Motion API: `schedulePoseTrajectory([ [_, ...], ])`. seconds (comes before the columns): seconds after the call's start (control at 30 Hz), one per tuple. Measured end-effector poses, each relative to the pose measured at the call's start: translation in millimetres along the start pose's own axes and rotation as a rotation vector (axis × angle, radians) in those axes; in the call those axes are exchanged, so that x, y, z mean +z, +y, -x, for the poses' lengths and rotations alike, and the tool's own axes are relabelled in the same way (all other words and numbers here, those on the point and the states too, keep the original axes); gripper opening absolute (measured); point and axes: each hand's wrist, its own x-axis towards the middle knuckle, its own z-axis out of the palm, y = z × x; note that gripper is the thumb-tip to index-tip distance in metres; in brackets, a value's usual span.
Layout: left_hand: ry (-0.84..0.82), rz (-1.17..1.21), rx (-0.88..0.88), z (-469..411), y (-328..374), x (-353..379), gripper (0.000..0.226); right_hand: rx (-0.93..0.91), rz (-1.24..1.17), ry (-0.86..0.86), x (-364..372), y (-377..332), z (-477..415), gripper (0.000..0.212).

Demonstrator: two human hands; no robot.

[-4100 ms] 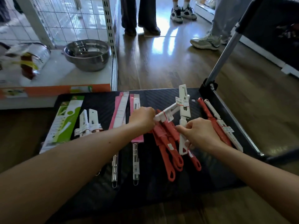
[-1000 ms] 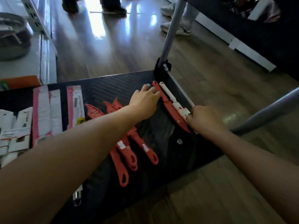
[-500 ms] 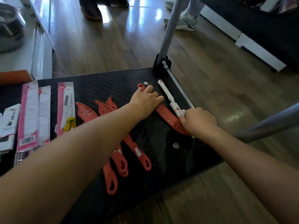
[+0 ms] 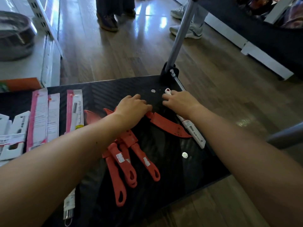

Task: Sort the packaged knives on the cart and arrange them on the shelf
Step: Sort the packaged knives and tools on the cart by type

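Note:
The black cart deck (image 4: 164, 169) carries the knives. My left hand (image 4: 132, 106) lies over the handle of a red sheathed knife (image 4: 167, 125), fingers curled on it. Beside it, my right hand (image 4: 180, 102) covers the handle of a white sheathed knife (image 4: 192, 131) along the cart's right edge, fingers curled round it; the handle's tip (image 4: 167, 91) sticks out past the fingers. Three more red knives (image 4: 129, 161) lie fanned under my left forearm. Pink carded knives (image 4: 39, 118) and white carded knives (image 4: 14, 136) lie at the left.
The cart's grey handle post (image 4: 180, 30) rises at the far right corner. A white shelf (image 4: 24, 66) with a metal bowl (image 4: 13, 35) stands at the left. People's shoes (image 4: 108, 20) stand on the wooden floor beyond the cart.
My right hand has slid from the sheath end of the white knife up to its handle end. My left hand stays on the red knife's handle; the red knife has shifted slightly left.

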Motion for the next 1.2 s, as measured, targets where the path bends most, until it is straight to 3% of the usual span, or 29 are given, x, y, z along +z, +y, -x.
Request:
schedulePoseTrajectory([
  [0.23, 0.012, 0.099, -0.080, 9.3, -4.1, 1.9, 0.044, 0.073, -0.023, -0.044, 15.3, 8.2, 10.9, 0.059],
  [0.5, -0.002, 0.126, -0.109, 17.4, -3.0, 1.1, 0.043, 0.001, -0.049, -0.040, 23.0, 13.2, 18.4, 0.047],
  [0.73, 0.019, 0.042, -0.204, 48.6, -9.6, -4.0, 0.047, -0.120, 0.002, -0.017, 10.7, 14.3, 26.5, 0.050],
  [0.87, 0.017, 0.075, -0.345, 66.3, -14.8, -10.5, 0.040, -0.095, -0.020, 0.045, 5.3, 9.0, 24.6, 0.051],
  [1.07, 0.012, 0.170, -0.363, 94.4, -16.9, -21.8, 0.030, -0.091, -0.022, 0.066, -3.8, -2.1, 19.7, 0.047],
  [1.2, -0.120, 0.235, -0.431, 122.1, -14.7, -27.3, 0.022, -0.027, -0.036, 0.068, -14.4, -3.0, 22.5, 0.040],
])
